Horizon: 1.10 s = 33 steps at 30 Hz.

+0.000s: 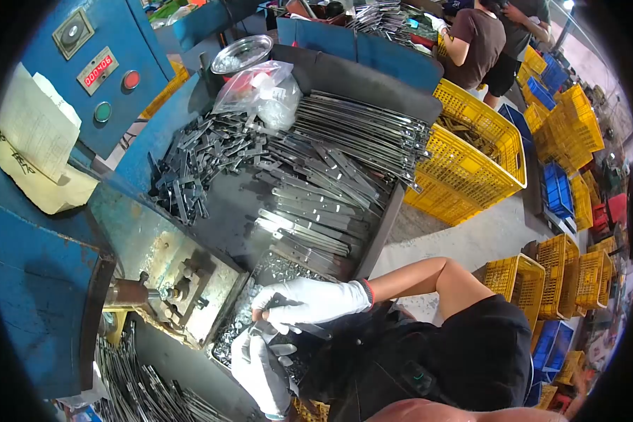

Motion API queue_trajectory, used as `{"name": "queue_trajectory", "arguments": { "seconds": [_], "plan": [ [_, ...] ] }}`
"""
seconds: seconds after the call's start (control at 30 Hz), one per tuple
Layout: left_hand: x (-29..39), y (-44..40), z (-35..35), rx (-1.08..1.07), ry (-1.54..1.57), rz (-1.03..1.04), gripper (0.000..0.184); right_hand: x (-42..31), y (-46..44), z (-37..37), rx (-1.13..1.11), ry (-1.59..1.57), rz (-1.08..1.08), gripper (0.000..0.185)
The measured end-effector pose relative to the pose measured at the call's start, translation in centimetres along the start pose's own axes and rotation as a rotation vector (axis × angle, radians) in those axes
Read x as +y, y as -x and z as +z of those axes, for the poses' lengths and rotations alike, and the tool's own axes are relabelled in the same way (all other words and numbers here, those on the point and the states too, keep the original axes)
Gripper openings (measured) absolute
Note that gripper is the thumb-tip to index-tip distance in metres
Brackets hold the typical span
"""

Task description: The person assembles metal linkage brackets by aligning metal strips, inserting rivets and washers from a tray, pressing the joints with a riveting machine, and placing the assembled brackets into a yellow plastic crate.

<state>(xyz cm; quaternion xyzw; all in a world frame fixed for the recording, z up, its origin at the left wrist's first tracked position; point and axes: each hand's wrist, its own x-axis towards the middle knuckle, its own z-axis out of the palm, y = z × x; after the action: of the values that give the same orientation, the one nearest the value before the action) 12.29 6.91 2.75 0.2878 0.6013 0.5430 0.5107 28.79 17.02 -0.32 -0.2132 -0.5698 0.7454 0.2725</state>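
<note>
Both my hands wear white gloves and meet in front of the press, above a tray point(221, 352) of small shiny metal bits. My right hand point(309, 302) reaches in from the upper side, its bare fingertips pinched together. Just below it, my left hand point(260, 366) has its fingers curled up toward the right one. A small greyish piece seems to sit between the fingertips, too small and covered to name. Left of the hands is the press tooling point(183, 288), with a round metal ram point(128, 292) beside it.
Flat metal strips point(309, 225), long rods point(366, 130) and short dark metal parts point(204, 158) lie on the bench, with a plastic bag point(267, 95) and a metal bowl point(243, 53). More strips point(148, 387) lie below. A yellow crate point(464, 169) stands beside; co-workers point(475, 39) are behind.
</note>
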Motion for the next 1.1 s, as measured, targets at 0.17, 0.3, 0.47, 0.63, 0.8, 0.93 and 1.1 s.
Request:
{"name": "queue_trajectory", "arguments": {
  "seconds": [0.17, 0.3, 0.47, 0.63, 0.8, 0.93, 1.1],
  "plan": [
    [0.6, -0.1, -0.2, -0.001, -0.009, -0.027, 0.028, -0.2, -1.0, -0.3, -0.013, 0.217, -0.082, 0.026],
    [2.3, -0.9, -0.5, -0.010, 0.004, 0.013, 0.031, -2.7, -3.0, -0.4, -0.018, 0.234, -0.055, 0.023],
    [5.1, -3.7, -3.7, -0.041, -0.045, 0.104, 0.033, -4.3, -7.5, 0.3, -0.028, 0.004, -0.067, 0.025],
    [5.0, -7.5, -5.5, -0.082, 0.048, 0.120, 0.030, -3.3, -11.9, 0.1, -0.028, -0.010, -0.039, 0.029],
    [7.3, -9.9, -6.7, -0.042, -0.055, 0.107, 0.027, -4.1, -15.5, -0.2, 0.049, -0.043, 0.091, 0.027],
    [7.5, -10.2, -6.7, -0.040, -0.105, 0.115, 0.026, -3.7, -16.6, -1.2, 0.004, -0.057, 0.126, 0.023],
    [7.3, -10.3, -7.0, -0.052, -0.054, 0.144, 0.025, -3.3, -17.1, -1.2, 0.004, -0.029, 0.092, 0.022]
  ]
}}
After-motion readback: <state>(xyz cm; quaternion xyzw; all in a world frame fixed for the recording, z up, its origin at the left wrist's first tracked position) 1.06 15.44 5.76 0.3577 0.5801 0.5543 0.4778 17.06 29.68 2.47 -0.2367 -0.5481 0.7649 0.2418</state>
